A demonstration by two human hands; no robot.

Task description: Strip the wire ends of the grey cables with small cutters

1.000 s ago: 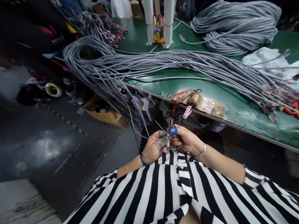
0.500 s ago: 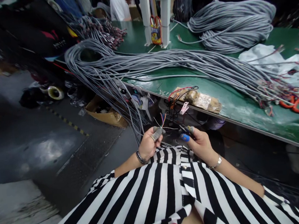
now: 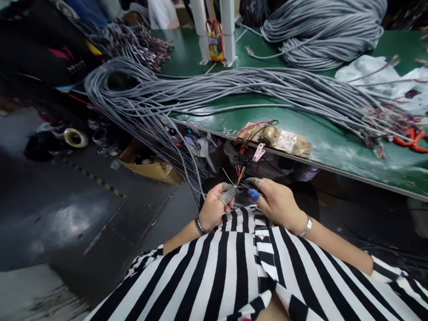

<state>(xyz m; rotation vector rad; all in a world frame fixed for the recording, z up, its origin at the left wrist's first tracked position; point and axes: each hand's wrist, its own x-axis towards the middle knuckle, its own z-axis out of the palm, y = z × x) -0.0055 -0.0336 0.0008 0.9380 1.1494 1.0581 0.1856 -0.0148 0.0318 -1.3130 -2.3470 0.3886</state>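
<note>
Thumb and forefinger of my left hand [image 3: 214, 207], both in grey finger covers, pinch the stripped end of a grey cable. Its thin coloured wires [image 3: 240, 172], orange, green, red and white among them, fan out above the fingertips. Close on the right, my right hand [image 3: 279, 202] is closed, with a blue cover on the thumb and a grey one on the forefinger. A small dark pointed tool, mostly hidden by the fingers, is in it, and its tip reaches the base of the wires.
A long bundle of grey cables [image 3: 208, 89] crosses the green bench [image 3: 333, 163] and hangs off its left side. Behind lies a coiled cable heap [image 3: 325, 28]. Orange-handled scissors [image 3: 416, 140] lie right. A taped block [image 3: 286, 142] with a pink clip [image 3: 259, 152] sits at the edge.
My right hand has moved left, bringing the dark tool from beside the wires up to them. The coloured wires now lean to the right. The view has shifted slightly.
</note>
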